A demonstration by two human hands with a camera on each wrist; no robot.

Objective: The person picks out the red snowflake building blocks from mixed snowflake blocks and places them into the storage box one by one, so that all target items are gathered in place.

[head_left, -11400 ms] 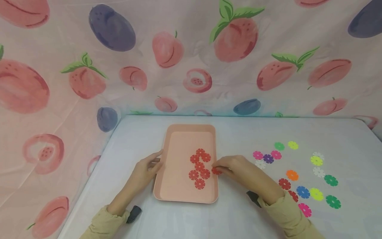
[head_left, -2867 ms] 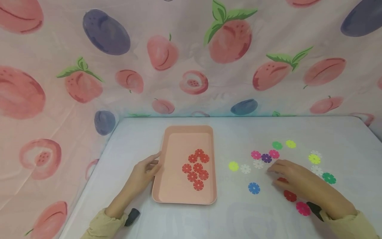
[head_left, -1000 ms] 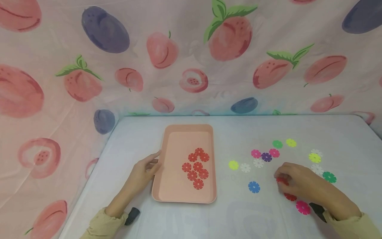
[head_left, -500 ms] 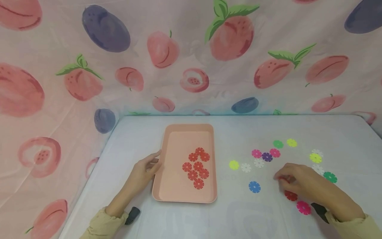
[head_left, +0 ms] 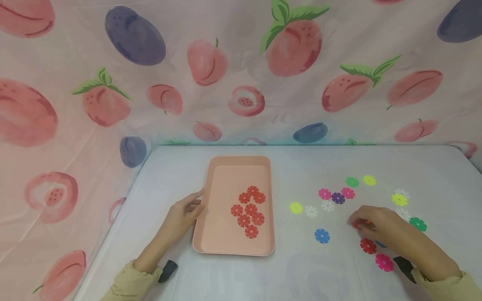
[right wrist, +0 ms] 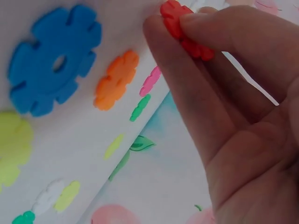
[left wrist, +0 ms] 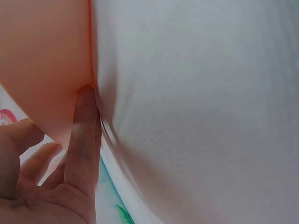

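My right hand (head_left: 380, 223) pinches a red snowflake disc (right wrist: 175, 18) between thumb and fingers, just over the table right of the tray. In the right wrist view, a blue disc (right wrist: 56, 63) and an orange disc (right wrist: 117, 80) lie on the table beside that hand. A darker red disc (head_left: 368, 246) and a pink disc (head_left: 384, 262) are near its wrist. My left hand (head_left: 184, 213) touches the left side of the pink tray (head_left: 205, 238), its fingers (left wrist: 83, 135) laid straight against the outer wall. Several red discs (head_left: 250, 209) lie inside the tray, toward its right.
Between tray and right hand lie a yellow disc (head_left: 296, 207), a white disc (head_left: 311, 211) and another blue disc (head_left: 322, 236). Farther back are a purple disc (head_left: 337, 198) and several others. A fruit-print cloth (head_left: 244, 54) hangs behind the table and on the left.
An eighth-second look aside, several red discs rest in the tray as before; my right hand has pinched up another red disc, uncovering the darker red one. My left hand stays at the tray.
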